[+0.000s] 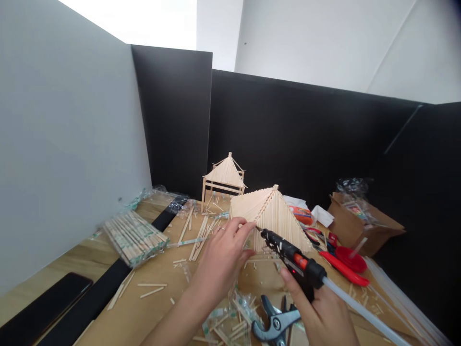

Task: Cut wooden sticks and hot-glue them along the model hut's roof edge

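A model pavilion (283, 221) made of thin wooden sticks stands in front of me, its pitched roof covered with sticks side by side. My left hand (230, 245) is closed at the near lower corner of that roof, fingers on top and thumb lower down; any small piece between the fingertips is hidden. My right hand (326, 312) grips a black hot glue gun (288, 252) with a small red light glowing. The gun's nozzle points at the roof corner, close beside my left fingertips. A long translucent glue stick (363, 310) runs out of the gun's back.
Behind stands a second stick pavilion (226, 175). Bundled wrapped chopsticks (135, 235) and a phone (46, 307) lie left. Grey-handled cutters (275, 322) and wrapper scraps are in front. Red-handled pliers (344, 269) and a cardboard box (360, 226) sit right. Black panels (306, 129) enclose the table.
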Demonstrator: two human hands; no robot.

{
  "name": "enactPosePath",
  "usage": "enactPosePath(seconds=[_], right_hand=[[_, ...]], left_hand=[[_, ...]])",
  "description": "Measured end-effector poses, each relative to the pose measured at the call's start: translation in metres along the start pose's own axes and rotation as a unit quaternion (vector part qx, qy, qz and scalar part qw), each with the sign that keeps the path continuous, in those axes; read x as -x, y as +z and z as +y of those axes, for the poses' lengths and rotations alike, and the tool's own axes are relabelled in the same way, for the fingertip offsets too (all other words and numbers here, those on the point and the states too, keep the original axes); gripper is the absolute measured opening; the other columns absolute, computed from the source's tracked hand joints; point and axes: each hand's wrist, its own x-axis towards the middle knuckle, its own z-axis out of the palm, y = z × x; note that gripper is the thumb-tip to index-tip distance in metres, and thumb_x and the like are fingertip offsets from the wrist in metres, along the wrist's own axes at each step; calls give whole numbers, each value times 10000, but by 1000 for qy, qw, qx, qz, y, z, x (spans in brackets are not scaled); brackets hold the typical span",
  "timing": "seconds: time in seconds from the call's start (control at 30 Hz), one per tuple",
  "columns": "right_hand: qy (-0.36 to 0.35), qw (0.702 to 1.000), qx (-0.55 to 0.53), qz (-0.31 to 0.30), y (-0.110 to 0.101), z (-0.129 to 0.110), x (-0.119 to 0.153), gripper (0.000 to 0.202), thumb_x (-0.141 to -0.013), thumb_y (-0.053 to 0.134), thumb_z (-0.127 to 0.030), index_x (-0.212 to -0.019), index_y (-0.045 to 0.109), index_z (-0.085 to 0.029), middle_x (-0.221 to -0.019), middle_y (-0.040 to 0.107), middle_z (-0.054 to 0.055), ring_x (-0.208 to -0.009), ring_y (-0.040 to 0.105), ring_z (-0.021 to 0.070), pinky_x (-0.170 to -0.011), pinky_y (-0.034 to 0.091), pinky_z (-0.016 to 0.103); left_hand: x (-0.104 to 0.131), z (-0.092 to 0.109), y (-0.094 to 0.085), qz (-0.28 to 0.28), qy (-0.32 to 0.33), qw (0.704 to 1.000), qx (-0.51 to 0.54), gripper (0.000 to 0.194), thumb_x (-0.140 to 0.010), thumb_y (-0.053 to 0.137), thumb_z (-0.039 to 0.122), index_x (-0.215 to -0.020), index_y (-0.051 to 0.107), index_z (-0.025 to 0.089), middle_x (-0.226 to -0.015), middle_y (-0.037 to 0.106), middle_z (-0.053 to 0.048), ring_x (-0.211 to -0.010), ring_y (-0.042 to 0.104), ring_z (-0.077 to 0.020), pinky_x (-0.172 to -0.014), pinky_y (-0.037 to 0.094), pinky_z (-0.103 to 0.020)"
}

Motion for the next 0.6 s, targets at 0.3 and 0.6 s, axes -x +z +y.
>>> enactPosePath(seconds=[0.3,0.6], right_hand=[[1,1000,-2,-12,-1,3,7,443,-909,476,-560,-1024,693,-191,-951,753,89,-903,718,248,-760,571,275],[10,997,-3,-72,-5,26,24,502,-882,483,-612,-1040,748,-215,-935,784,88,-830,753,253,-674,595,245]], left_hand=[[-1,-1,2,4,1,1000,6,516,-821,694,130,-1269,460,238,-1263,573,-79,-1065,619,-279,-875,545,-455],[1,0,3,10,11,1000,-13,513,-836,682,143,-1282,450,244,-1255,578,-80,-1074,616,-282,-882,539,-454]])
